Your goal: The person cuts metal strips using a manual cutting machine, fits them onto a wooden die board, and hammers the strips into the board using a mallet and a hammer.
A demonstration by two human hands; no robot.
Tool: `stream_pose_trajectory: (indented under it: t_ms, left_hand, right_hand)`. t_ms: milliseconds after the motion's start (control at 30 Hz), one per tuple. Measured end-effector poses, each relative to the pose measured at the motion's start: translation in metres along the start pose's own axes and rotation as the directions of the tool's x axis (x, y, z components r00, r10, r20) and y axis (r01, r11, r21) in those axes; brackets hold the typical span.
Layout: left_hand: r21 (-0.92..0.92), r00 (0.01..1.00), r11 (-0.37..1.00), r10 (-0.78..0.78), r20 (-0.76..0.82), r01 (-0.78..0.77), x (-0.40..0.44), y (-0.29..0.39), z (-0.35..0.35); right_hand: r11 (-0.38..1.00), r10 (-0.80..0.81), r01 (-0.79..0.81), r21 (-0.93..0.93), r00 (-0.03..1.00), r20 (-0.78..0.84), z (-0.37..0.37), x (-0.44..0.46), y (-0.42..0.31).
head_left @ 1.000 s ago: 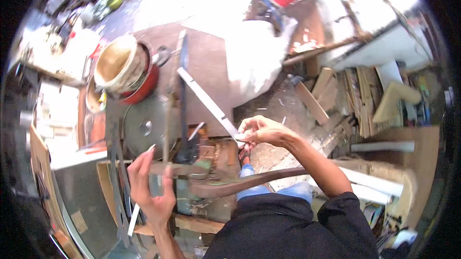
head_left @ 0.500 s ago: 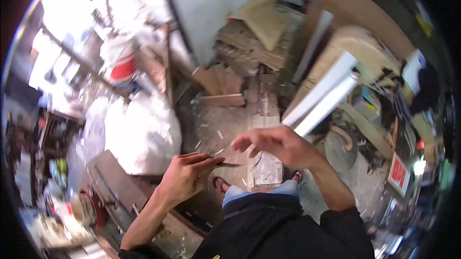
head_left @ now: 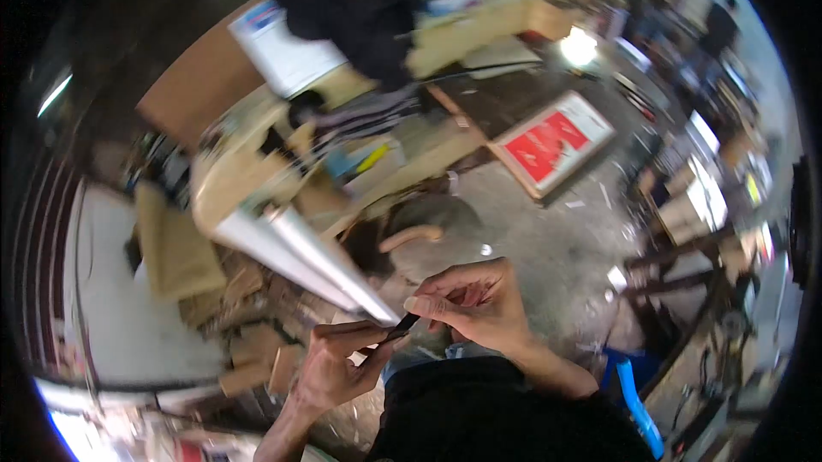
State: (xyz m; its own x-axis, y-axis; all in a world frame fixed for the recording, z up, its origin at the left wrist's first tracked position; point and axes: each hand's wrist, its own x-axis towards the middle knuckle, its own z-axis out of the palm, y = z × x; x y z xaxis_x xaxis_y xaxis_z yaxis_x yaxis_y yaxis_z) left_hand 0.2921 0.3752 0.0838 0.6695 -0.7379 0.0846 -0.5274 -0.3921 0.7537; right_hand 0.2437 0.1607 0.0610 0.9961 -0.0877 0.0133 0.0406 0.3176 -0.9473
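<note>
A small, thin, dark piece [head_left: 405,324] is up in front of the person's black shirt [head_left: 488,411], between the two hands. It looks flat and straight, almost black, and it tilts. The right hand [head_left: 475,304] pinches its top end with thumb and fingers. The left hand [head_left: 336,365] has its fingertips closed on the low end. Just past it are long white bars [head_left: 317,267]. Farther off is a red and white board [head_left: 555,143].

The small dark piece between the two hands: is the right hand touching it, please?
Touching. The head view shows the thumb of the right hand lying over the upper end of the small dark piece, with no gap.
</note>
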Motion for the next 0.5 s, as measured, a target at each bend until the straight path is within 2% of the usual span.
stream_pose_trajectory:
  t_ms: [33,67,133,167,233,267,333,400,433,467,500]
  left_hand:
    - [0.006,0.997,0.998,0.064,0.043,-0.064,0.03,0.0,0.009]
    - [-0.018,0.987,0.994,0.11,0.118,-0.109,0.059,0.003,0.019]
    - [-0.14,0.956,0.985,0.138,0.258,-0.105,0.115,0.014,0.042]
    - [-0.123,0.916,0.967,0.25,0.313,-0.222,0.142,0.019,0.05]
    - [-0.154,0.855,0.938,0.346,0.385,-0.311,0.185,0.024,0.078]
    - [-0.187,0.84,0.941,0.337,0.425,-0.283,0.204,0.03,0.093]
    - [-0.231,0.797,0.935,0.352,0.491,-0.27,0.243,0.041,0.124]
    - [-0.287,0.714,0.891,0.453,0.534,-0.351,0.282,0.048,0.156]
    - [-0.27,0.681,0.91,0.414,0.605,-0.313,0.303,0.055,0.171]
    - [-0.281,0.673,0.904,0.427,0.604,-0.321,0.323,0.058,0.186]
    - [-0.313,0.681,0.898,0.438,0.587,-0.308,0.342,0.058,0.202]
  right_hand:
    - [0.992,-0.093,0.102,0.073,0.988,-0.122,-0.018,0.002,0.002]
    - [0.991,-0.103,0.12,0.066,0.972,-0.211,-0.039,0.0,-0.004]
    - [0.989,-0.108,0.137,0.052,0.925,-0.365,-0.079,-0.006,-0.018]
    - [0.987,-0.141,0.159,0.0,0.876,-0.461,-0.096,-0.008,-0.017]
    - [0.988,-0.147,0.151,-0.043,0.794,-0.59,-0.127,-0.017,-0.021]
    - [0.989,-0.144,0.129,-0.071,0.741,-0.655,-0.143,-0.02,-0.026]
    - [0.986,-0.166,0.119,-0.116,0.672,-0.722,-0.174,-0.026,-0.034]
    - [0.995,-0.051,0.104,0.008,0.558,-0.828,-0.215,-0.027,-0.029]
    - [0.996,-0.066,0.093,-0.013,0.59,-0.805,-0.239,-0.028,-0.03]
    - [0.995,-0.074,0.093,-0.024,0.581,-0.811,-0.264,-0.028,-0.033]
    - [0.99,-0.086,0.141,0.005,0.628,-0.774,-0.29,-0.027,-0.036]
